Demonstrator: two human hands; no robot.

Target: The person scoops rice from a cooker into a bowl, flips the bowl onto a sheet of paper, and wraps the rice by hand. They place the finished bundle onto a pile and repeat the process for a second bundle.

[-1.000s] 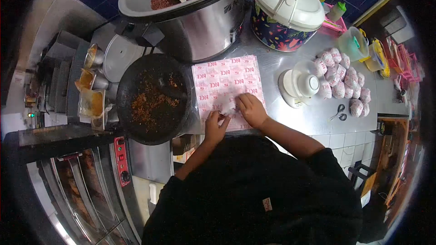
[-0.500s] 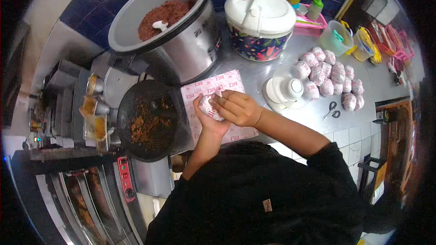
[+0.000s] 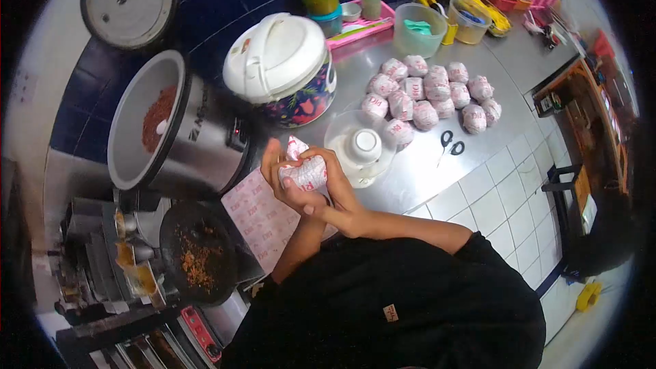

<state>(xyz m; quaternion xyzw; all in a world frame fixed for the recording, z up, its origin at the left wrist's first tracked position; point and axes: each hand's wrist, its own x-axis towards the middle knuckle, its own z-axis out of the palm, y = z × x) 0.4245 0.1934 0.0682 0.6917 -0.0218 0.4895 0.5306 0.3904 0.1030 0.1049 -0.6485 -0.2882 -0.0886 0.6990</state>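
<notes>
A ball wrapped in white paper with red print is between my two hands, its twisted paper tip sticking up. My left hand cups it from the left and below. Curled over its right side are the fingers of my right hand. Under my hands, a stack of red-printed wrapping paper lies on the metal counter. What is inside the wrapped ball is hidden. Several similar wrapped balls sit grouped on the counter to the right, near a white bowl resting on a round clear lid.
An open cooker holding reddish-brown rice stands at the left. A dark stone mortar with brown crumbs is below it. Behind are a lidded flowered rice container and a clear tub. Black-handled scissors lie near the counter edge.
The view has swung to the right. My hands have lifted the wrapped ball off the paper stack and shifted grip, with the right fingers now around its side and the paper tip upright.
</notes>
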